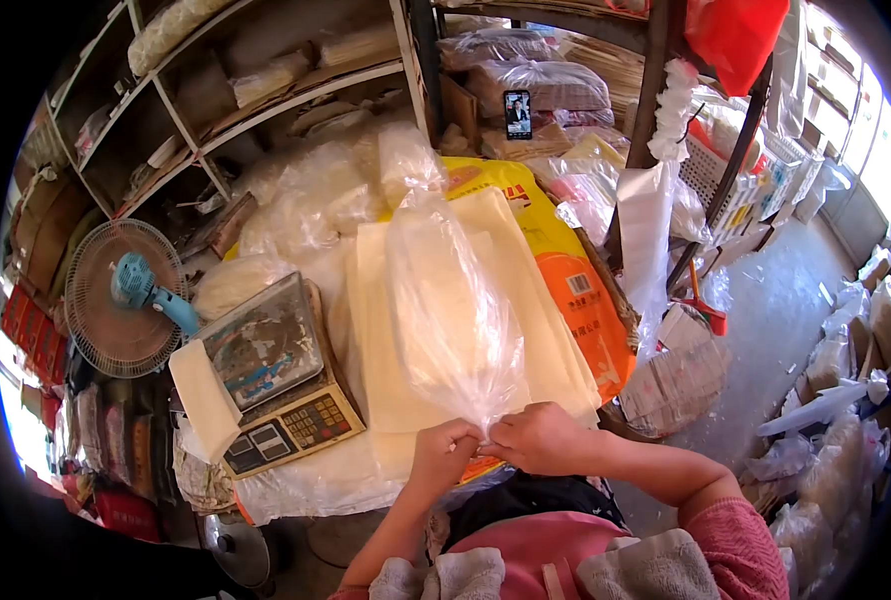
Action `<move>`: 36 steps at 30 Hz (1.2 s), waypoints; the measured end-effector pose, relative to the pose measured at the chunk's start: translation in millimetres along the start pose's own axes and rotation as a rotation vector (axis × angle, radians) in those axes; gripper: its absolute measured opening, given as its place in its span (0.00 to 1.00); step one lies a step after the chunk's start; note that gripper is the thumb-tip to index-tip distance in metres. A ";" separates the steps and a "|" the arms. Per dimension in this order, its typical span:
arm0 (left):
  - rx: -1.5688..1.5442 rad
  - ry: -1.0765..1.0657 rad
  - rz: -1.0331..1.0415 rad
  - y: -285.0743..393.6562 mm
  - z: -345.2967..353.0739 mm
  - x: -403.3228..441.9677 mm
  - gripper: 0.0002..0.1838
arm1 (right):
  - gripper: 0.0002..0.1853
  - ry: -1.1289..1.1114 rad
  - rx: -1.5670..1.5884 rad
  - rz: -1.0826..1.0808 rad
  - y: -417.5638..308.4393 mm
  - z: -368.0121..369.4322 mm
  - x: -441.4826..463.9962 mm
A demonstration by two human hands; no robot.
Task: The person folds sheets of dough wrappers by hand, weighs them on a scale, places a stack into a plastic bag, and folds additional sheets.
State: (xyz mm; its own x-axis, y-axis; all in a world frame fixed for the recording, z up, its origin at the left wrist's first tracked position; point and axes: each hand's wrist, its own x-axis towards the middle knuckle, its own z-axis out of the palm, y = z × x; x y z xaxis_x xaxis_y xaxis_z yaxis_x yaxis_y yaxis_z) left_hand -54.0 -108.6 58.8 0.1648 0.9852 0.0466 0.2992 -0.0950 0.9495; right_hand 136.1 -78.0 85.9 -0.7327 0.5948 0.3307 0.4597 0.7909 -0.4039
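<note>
A long clear plastic bag [446,300] with pale sheets inside lies lengthwise over a stack of cream sheets [556,370]. Its near end is gathered to a narrow neck at the table's front edge. My left hand [446,452] is closed on the gathered end from the left. From the right, my right hand [534,438] pinches the same neck, and the fingertips of both hands nearly touch. Beside the stack on the left sits a weighing scale [291,425] with a metal tray and keypad.
A fan [126,295] stands at the left, near metal shelves [276,115]. Yellow and orange sacking [576,290] lies under the stack's right side. A phone [518,114] stands upright at the back among bagged goods. More plastic-wrapped bundles [831,470] are at the right.
</note>
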 end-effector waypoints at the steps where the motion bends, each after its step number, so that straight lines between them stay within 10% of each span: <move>1: 0.050 0.021 0.020 9.3 -1.5 -3.2 0.07 | 0.13 -0.038 0.016 -0.015 0.2 -2.6 -2.0; 4: 0.306 0.089 0.545 25.4 -7.9 -7.4 0.06 | 0.10 -0.062 0.072 -0.066 9.2 -12.9 -14.5; 10: 0.612 0.372 0.368 -23.6 -57.0 7.3 0.06 | 0.06 0.059 0.095 0.137 59.0 -40.5 -23.5; 13: 0.230 0.429 0.105 7.5 -53.4 1.3 0.07 | 0.06 0.174 0.342 0.029 46.7 -40.0 -16.3; 20: 0.050 0.031 0.433 54.3 -15.6 -9.9 0.12 | 0.13 0.217 0.168 -0.104 6.1 -9.2 13.6; 26: 0.407 0.161 0.619 32.9 -11.7 14.3 0.21 | 0.12 0.198 0.037 -0.145 10.3 -9.3 15.5; 30: 0.319 0.230 0.488 17.5 -0.5 14.5 0.09 | 0.12 0.203 0.141 -0.042 12.7 -11.3 11.9; 33: 0.210 0.237 0.314 16.0 1.4 12.5 0.05 | 0.14 0.289 0.597 0.495 -3.5 -19.1 12.6; 36: 0.096 0.206 0.231 17.7 3.7 13.8 0.05 | 0.14 0.290 0.537 0.327 8.0 -6.4 2.9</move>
State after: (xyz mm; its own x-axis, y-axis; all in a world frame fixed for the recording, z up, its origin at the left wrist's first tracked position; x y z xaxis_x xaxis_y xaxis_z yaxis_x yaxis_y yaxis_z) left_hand -43.1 -97.2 75.1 0.0482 0.9434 0.3282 0.3653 -0.3225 0.8732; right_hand 140.9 -69.0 89.1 -0.4009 0.8640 0.3045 0.2669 0.4282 -0.8634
